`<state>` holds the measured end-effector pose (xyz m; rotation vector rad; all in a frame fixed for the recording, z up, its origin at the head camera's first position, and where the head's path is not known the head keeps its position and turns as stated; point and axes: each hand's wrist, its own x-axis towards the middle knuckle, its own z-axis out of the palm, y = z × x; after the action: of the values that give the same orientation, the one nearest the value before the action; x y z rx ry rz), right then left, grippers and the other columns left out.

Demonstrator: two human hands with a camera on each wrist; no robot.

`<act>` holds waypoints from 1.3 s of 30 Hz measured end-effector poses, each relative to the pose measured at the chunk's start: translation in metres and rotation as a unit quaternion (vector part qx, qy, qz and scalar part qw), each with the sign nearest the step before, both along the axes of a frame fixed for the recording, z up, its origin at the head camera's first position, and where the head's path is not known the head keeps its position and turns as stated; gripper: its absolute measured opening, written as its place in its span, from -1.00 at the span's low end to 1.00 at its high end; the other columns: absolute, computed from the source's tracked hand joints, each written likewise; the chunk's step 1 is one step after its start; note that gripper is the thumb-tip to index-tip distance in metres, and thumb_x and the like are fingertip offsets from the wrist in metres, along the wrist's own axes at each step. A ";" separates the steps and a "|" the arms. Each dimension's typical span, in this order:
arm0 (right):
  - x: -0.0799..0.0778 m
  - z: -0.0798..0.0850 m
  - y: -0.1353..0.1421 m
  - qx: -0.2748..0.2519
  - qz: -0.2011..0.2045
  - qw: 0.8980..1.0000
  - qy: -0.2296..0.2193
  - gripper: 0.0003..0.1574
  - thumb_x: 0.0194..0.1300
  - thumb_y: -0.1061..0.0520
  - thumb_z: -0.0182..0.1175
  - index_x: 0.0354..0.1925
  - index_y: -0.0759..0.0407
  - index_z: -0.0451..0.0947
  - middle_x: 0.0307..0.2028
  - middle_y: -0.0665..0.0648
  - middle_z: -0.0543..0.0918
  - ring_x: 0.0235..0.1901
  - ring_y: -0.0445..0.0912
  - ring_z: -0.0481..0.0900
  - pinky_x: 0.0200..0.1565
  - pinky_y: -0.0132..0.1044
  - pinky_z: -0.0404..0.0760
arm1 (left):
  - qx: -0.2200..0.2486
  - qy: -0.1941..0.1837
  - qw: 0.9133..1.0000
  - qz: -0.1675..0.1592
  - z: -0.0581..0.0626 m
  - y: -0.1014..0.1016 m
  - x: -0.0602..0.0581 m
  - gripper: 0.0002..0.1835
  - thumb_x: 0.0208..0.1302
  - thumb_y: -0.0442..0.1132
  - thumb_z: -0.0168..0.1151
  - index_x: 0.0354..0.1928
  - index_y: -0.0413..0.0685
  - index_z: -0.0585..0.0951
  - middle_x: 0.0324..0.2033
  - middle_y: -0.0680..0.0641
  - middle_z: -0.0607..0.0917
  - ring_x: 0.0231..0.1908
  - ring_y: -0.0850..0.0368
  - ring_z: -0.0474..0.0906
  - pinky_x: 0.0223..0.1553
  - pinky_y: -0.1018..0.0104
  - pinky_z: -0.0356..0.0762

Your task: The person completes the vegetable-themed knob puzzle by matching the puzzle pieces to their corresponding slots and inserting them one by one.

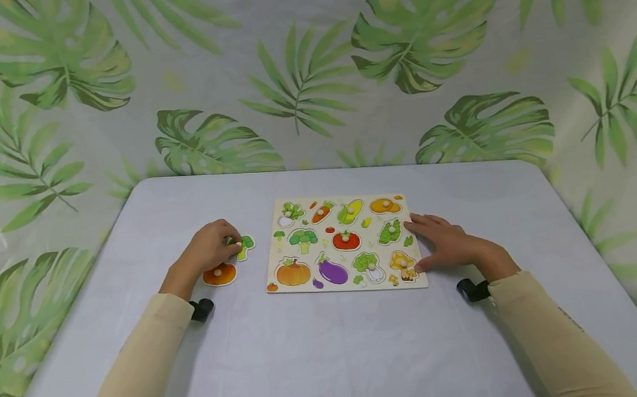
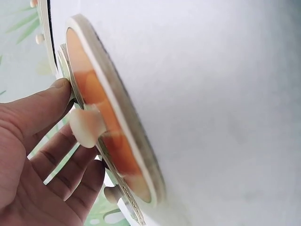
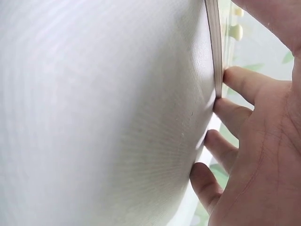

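Observation:
My left hand (image 1: 210, 247) is over the left part of the table, thumb and fingertips closed at the near side of a green broccoli puzzle piece (image 1: 247, 243); its knob is mostly hidden by the fingers. Just in front of that hand lies the orange pumpkin puzzle piece (image 1: 220, 274), its pale knob (image 2: 87, 127) large in the left wrist view. Another knob (image 2: 112, 194) shows past the little finger. My right hand (image 1: 447, 241) rests with spread fingers against the right edge of the wooden puzzle board (image 1: 348, 290), thumb at the lower corner.
Knobbed vegetable pieces such as the tomato (image 1: 346, 240), corn (image 1: 351, 211) and mushroom (image 1: 403, 264) sit in the board. The broccoli (image 1: 303, 241), pumpkin (image 1: 293, 272) and eggplant (image 1: 333, 272) pictures show no knobs. A white cloth (image 1: 338, 366) covers the table; a leaf-patterned curtain hangs behind.

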<state>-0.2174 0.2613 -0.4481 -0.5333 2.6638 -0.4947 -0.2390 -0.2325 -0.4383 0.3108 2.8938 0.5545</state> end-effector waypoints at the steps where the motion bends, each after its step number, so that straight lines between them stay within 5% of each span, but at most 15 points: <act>1: 0.000 -0.001 0.000 -0.001 0.000 1.000 -0.001 0.30 0.05 -0.25 0.46 0.55 0.11 0.02 0.58 0.28 -0.06 0.53 0.35 -0.17 0.34 0.56 -0.04 | 0.000 0.000 1.000 -0.001 0.000 0.001 0.000 -0.79 0.29 -0.19 0.31 -0.12 -0.14 0.73 0.02 -0.19 0.64 -0.01 -0.10 0.54 0.21 -0.08 0.51; 39: -0.002 -0.003 0.000 0.010 0.005 1.000 0.010 0.29 0.07 -0.22 0.45 0.55 0.11 0.02 0.58 0.27 -0.05 0.54 0.33 -0.15 0.32 0.57 0.00 | 0.001 -0.006 1.000 0.018 0.005 0.004 0.004 -0.76 0.31 -0.20 0.28 -0.07 -0.16 0.72 -0.01 -0.18 0.67 -0.01 -0.11 0.55 0.21 -0.09 0.50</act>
<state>-0.2192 0.2608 -0.4511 -0.5476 2.6800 -0.4618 -0.2354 -0.2281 -0.4332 0.2566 2.8926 0.5643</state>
